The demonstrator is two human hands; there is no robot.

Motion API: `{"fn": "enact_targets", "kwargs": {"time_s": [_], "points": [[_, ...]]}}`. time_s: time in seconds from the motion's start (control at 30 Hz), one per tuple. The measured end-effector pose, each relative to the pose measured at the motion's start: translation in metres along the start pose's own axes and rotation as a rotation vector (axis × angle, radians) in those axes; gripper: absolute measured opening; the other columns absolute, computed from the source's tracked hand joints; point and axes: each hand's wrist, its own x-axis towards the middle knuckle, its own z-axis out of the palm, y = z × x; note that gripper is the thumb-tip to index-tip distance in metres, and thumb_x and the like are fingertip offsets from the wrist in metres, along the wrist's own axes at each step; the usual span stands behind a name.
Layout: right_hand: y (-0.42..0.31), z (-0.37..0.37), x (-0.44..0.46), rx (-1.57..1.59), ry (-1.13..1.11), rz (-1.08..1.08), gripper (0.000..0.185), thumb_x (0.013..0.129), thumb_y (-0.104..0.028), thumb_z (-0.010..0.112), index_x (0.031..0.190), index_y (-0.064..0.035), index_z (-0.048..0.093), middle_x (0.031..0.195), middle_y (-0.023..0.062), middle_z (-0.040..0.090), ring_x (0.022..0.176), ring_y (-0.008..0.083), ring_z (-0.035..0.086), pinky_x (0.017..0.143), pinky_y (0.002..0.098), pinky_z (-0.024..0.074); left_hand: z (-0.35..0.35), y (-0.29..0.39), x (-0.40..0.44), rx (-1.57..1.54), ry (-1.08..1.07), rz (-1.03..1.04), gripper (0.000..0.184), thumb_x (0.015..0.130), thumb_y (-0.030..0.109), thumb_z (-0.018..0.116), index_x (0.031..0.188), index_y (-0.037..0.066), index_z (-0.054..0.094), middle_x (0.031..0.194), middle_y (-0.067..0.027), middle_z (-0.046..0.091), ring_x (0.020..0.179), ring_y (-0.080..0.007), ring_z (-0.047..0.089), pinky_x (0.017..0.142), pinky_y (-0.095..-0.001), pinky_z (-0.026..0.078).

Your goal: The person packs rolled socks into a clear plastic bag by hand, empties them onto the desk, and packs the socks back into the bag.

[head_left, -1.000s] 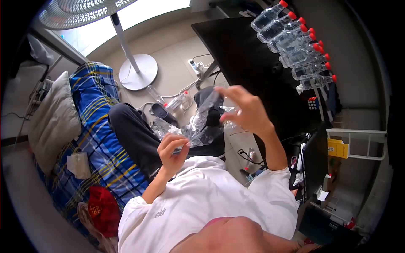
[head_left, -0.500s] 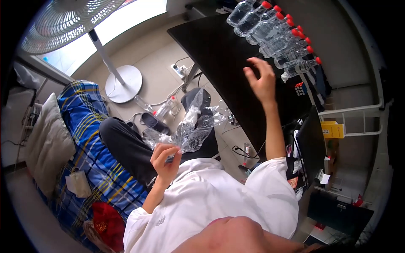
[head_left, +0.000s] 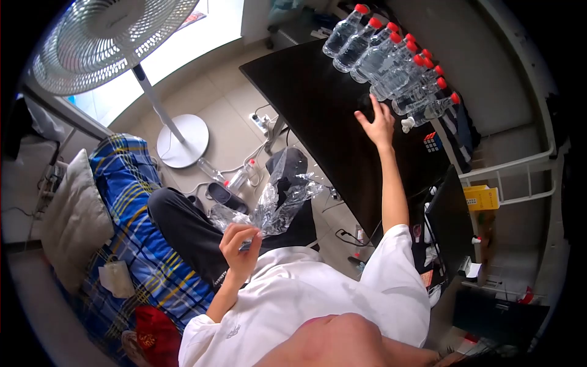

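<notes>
My left hand (head_left: 240, 249) pinches the edge of a crumpled clear plastic bag (head_left: 269, 208) that spreads over my lap. My right hand (head_left: 379, 122) reaches over the dark table (head_left: 318, 101), thumb and fingers apart, with nothing held. Just beyond its fingertips stand several clear plastic bottles (head_left: 370, 64) with red caps, lined up in rows. Whether a fingertip touches the nearest bottle I cannot tell. A small white crumpled piece (head_left: 408, 125) lies at the near end of the bottles.
A Rubik's cube (head_left: 431, 142) and a dark monitor (head_left: 449, 220) are on the table's right. A standing fan (head_left: 174, 144), slippers (head_left: 227, 199), fallen bottles (head_left: 239, 177) and a power strip (head_left: 260, 122) are on the floor. A plaid-covered bed (head_left: 131, 208) is at left.
My right hand has moved forward, closer to the bottles. White clumps seen on the plastic bag no longer show. My left hand keeps its pinch, and the view has tilted slightly.
</notes>
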Motion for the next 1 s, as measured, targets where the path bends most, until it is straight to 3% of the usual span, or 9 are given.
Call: {"fn": "enact_targets", "kwargs": {"time_s": [0.13, 0.3, 0.43, 0.57, 0.63, 0.7, 0.73, 0.83, 1.0], "points": [[-0.066, -0.007, -0.009, -0.082, -0.050, -0.015, 0.055, 0.087, -0.031, 0.076, 0.137, -0.0271, 0.056, 0.108, 0.0115, 0.064, 0.107, 0.0381, 0.063, 0.083, 0.0577, 0.0533, 0.004, 0.001, -0.001, 0.009, -0.013, -0.007, 0.014, 0.076, -0.008, 0.076, 0.087, 0.000, 0.071, 0.082, -0.0104, 0.069, 0.073, -0.0243, 0.064, 0.067, -0.0315, 0.048], [-0.114, -0.046, -0.027, 0.592, -0.183, -0.144, 0.037, 0.086, -0.025, 0.067, 0.120, -0.0102, 0.066, 0.099, 0.0171, 0.073, 0.090, 0.0370, 0.072, 0.079, 0.0412, 0.0581, 0.005, 0.000, -0.002, 0.023, -0.013, -0.010, 0.014, 0.078, -0.009, 0.074, 0.088, 0.000, 0.071, 0.084, -0.0114, 0.068, 0.075, -0.0239, 0.064, 0.068, -0.0304, 0.048], [-0.169, -0.114, -0.049, 0.638, -0.744, -0.281, 0.042, 0.089, -0.028, 0.071, 0.128, -0.0123, 0.067, 0.102, 0.0181, 0.074, 0.091, 0.0320, 0.073, 0.082, 0.0386, 0.0591, 0.006, 0.005, -0.003, 0.065, -0.006, 0.000, 0.015, 0.078, -0.009, 0.074, 0.090, 0.000, 0.071, 0.086, -0.0117, 0.069, 0.076, -0.0242, 0.064, 0.069, -0.0307, 0.048], [-0.202, -0.122, -0.073, 0.440, -1.025, -0.512, 0.070, 0.083, -0.038, 0.084, 0.146, -0.0198, 0.059, 0.104, 0.0106, 0.074, 0.087, 0.0254, 0.069, 0.084, 0.0361, 0.0568, 0.008, 0.005, -0.004, 0.040, -0.012, -0.009, 0.015, 0.078, -0.010, 0.074, 0.090, 0.000, 0.071, 0.086, -0.0116, 0.069, 0.076, -0.0237, 0.064, 0.069, -0.0301, 0.048], [-0.203, -0.106, -0.079, 0.541, -0.987, -0.568, 0.079, 0.079, -0.040, 0.087, 0.148, -0.0167, 0.056, 0.126, 0.0097, 0.070, 0.114, 0.0272, 0.065, 0.102, 0.0399, 0.0515, 0.008, 0.007, -0.004, 0.031, -0.011, -0.009, 0.015, 0.078, -0.010, 0.074, 0.089, 0.000, 0.071, 0.086, -0.0115, 0.069, 0.076, -0.0232, 0.064, 0.068, -0.0295, 0.048], [-0.203, -0.104, -0.080, 0.628, -0.747, -0.748, 0.080, 0.078, -0.040, 0.088, 0.147, -0.0144, 0.057, 0.142, 0.0109, 0.063, 0.131, 0.0317, 0.058, 0.112, 0.0427, 0.0452, 0.005, 0.008, -0.005, 0.032, -0.005, -0.015, 0.015, 0.078, -0.010, 0.074, 0.089, 0.000, 0.071, 0.086, -0.0113, 0.069, 0.076, -0.0227, 0.064, 0.068, -0.0288, 0.048], [-0.201, -0.110, -0.076, 0.693, -0.822, -0.724, 0.075, 0.079, -0.038, 0.088, 0.144, -0.0135, 0.061, 0.150, 0.0117, 0.057, 0.140, 0.0348, 0.051, 0.118, 0.0451, 0.0387, 0.004, 0.008, -0.005, 0.024, -0.004, -0.010, 0.015, 0.078, -0.010, 0.074, 0.089, 0.000, 0.071, 0.086, -0.0113, 0.069, 0.076, -0.0227, 0.064, 0.068, -0.0288, 0.048], [-0.173, -0.120, -0.058, 0.970, -0.849, -0.464, 0.067, 0.080, -0.034, 0.087, 0.138, -0.0108, 0.065, 0.147, 0.0129, 0.059, 0.138, 0.0344, 0.053, 0.117, 0.0446, 0.0395, 0.002, 0.011, -0.004, 0.047, 0.008, -0.015, 0.015, 0.077, -0.010, 0.074, 0.088, 0.000, 0.071, 0.085, -0.0111, 0.069, 0.076, -0.0227, 0.064, 0.068, -0.0292, 0.048], [-0.025, -0.091, -0.002, 0.200, -0.029, -0.122, 0.050, 0.086, -0.034, 0.079, 0.131, -0.0144, 0.068, 0.140, 0.0133, 0.062, 0.132, 0.0353, 0.055, 0.111, 0.0469, 0.0422, 0.002, 0.005, -0.012, 0.055, 0.021, -0.056, 0.015, 0.077, -0.007, 0.077, 0.088, 0.002, 0.071, 0.084, -0.0109, 0.069, 0.075, -0.0269, 0.064, 0.069, -0.0336, 0.049]]}}
